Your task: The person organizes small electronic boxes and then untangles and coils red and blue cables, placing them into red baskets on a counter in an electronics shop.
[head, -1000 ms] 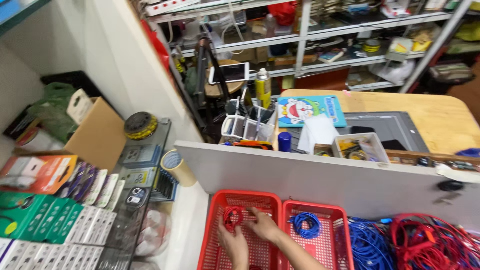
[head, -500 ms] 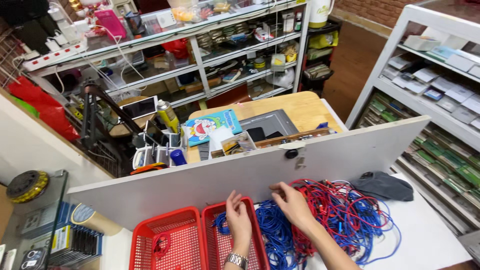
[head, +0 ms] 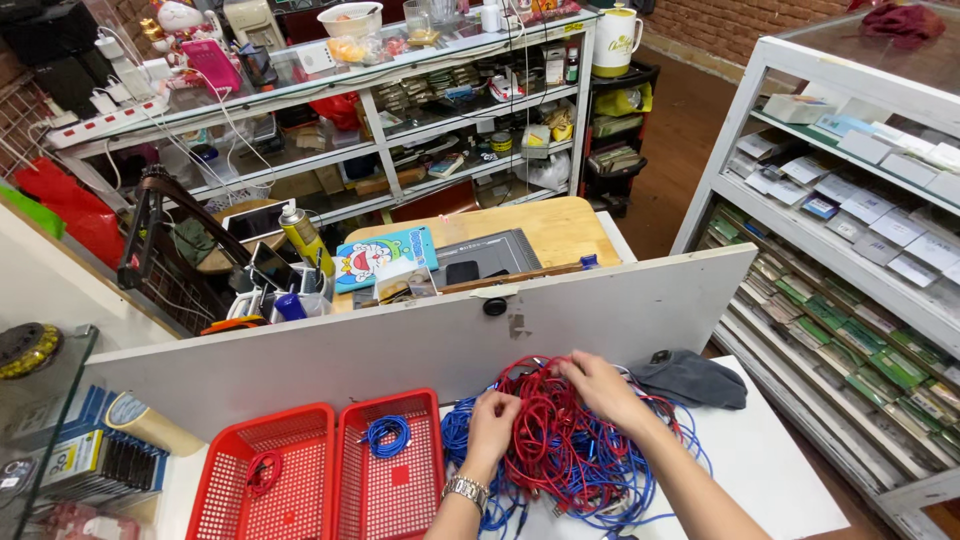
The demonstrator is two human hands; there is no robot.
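Note:
A tangled heap of red cables (head: 560,440) and blue cables (head: 600,490) lies on the white table (head: 770,450). My left hand (head: 492,425), with a metal watch on its wrist, grips strands at the heap's left side. On the heap's upper right, my right hand (head: 600,388) pinches red strands. Two red plastic baskets stand to the left: the left basket (head: 262,478) holds a coiled red cable (head: 262,470), the right basket (head: 390,470) a coiled blue cable (head: 386,436).
A white upright board (head: 420,340) runs behind the table. A dark cloth (head: 690,378) lies right of the heap. Shelves of small boxes (head: 860,250) stand at the right, cluttered shelving (head: 380,120) and a wooden desk (head: 540,225) beyond the board.
The view has swung right, from the baskets to the cable heap. Both hands have left the baskets and now grip strands in the heap. A coiled blue cable now shows in the right basket.

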